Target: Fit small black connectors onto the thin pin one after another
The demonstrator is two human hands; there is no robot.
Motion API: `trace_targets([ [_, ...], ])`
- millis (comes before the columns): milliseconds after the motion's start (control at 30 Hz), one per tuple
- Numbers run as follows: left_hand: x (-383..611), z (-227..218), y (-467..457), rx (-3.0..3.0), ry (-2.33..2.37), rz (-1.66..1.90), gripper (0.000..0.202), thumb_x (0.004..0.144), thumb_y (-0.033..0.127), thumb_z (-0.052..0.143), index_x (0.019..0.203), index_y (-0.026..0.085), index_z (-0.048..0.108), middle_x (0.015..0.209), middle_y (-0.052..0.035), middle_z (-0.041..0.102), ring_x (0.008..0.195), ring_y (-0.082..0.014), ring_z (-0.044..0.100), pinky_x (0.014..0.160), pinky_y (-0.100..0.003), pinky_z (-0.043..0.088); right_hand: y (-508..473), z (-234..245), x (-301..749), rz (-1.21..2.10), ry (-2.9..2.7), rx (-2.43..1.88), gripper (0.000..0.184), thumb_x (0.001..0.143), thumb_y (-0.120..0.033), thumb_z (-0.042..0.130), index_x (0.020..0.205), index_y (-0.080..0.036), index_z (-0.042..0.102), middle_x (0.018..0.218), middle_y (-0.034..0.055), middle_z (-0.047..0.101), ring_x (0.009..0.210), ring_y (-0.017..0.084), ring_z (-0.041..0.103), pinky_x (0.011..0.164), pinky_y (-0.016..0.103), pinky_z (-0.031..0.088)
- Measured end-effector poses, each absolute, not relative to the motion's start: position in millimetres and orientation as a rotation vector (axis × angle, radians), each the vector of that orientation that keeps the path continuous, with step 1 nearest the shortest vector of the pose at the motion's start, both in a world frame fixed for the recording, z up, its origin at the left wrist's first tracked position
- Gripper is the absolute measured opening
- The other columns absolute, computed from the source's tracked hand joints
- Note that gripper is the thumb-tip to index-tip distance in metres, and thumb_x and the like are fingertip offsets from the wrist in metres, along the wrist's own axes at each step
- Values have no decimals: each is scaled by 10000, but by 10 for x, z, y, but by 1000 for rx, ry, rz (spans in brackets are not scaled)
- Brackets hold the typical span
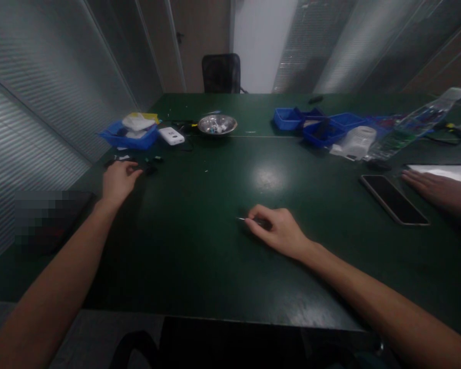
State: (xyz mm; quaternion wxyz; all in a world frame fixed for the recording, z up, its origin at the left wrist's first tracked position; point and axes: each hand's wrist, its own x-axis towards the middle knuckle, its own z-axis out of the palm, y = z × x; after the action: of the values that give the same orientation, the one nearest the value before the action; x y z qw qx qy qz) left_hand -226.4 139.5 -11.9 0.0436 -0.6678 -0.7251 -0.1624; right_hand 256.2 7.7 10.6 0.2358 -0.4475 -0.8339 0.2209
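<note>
On the left side of the green table [200, 205], my left hand [118, 180] is bent over some small dark pieces [150, 168]. Its thumb and forefinger curl toward each other around something dark that I cannot make out. Near the middle, my right hand [279, 229] rests low over the tabletop, its fingers closed on a small thin tool with a bright metal tip [241, 219]. The tip points left; most of the tool is hidden by the fingers, so its exact kind does not show.
Behind my left hand stand a blue basket [148, 141], a white device [171, 136] and a metal bowl [217, 125]. Blue trays [286, 119], a plastic bottle [411, 125] and a phone [395, 200] lie right. Another person's hand [440, 189] rests beside the phone.
</note>
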Motion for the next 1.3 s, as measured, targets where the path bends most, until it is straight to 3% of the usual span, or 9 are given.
trace_targets([
  [100,-2271,-101,1371,-1992,-2288,-445,429,977,483,572,1151,115,707,985,-38,585,853,-181,490,749,-270,354,78,109,2560,610,-2298,-1215,295,993,-438,508,953,-193,665,655,-21,628,519,96,510,548,249,338],
  [333,-2200,-77,1344,-1933,-2250,-390,348,997,380,519,1116,104,694,1082,-84,620,912,-223,503,787,-305,357,74,96,2567,637,-2302,-1220,296,994,-446,510,967,-195,664,651,-27,618,521,97,510,547,250,338],
  [533,-2118,-29,1316,-1941,-2241,-859,310,1011,306,514,1177,69,622,1043,-52,682,875,-156,582,847,-271,431,72,99,2565,624,-2303,-1228,287,991,-442,520,965,-197,667,660,-24,624,526,99,514,551,255,338],
  [767,-2118,-132,1442,-1863,-2239,-1176,250,906,304,675,1069,126,740,978,-55,732,828,-143,657,789,-226,495,78,103,2556,629,-2312,-1238,300,993,-450,513,963,-194,668,653,-20,617,527,104,515,555,259,336],
  [967,-2137,-154,1440,-1946,-2135,-1050,273,914,298,681,1130,156,770,1008,-51,751,835,-157,663,877,-260,489,75,99,2562,638,-2316,-1236,299,993,-455,515,968,-198,665,657,-21,622,529,103,525,557,255,340],
  [1167,-2034,-114,1402,-1974,-2232,-969,278,913,330,679,1119,165,768,1003,-44,745,825,-172,644,809,-267,483,70,113,2551,622,-2325,-1241,300,994,-450,511,969,-196,668,652,-18,621,529,103,523,556,254,334],
  [1300,-1981,-134,1401,-1984,-2203,-964,276,913,352,681,1116,188,770,1114,-44,725,930,-192,639,908,-298,464,68,117,2547,623,-2324,-1240,303,992,-449,512,966,-193,671,649,-16,623,526,103,518,552,256,332],
])
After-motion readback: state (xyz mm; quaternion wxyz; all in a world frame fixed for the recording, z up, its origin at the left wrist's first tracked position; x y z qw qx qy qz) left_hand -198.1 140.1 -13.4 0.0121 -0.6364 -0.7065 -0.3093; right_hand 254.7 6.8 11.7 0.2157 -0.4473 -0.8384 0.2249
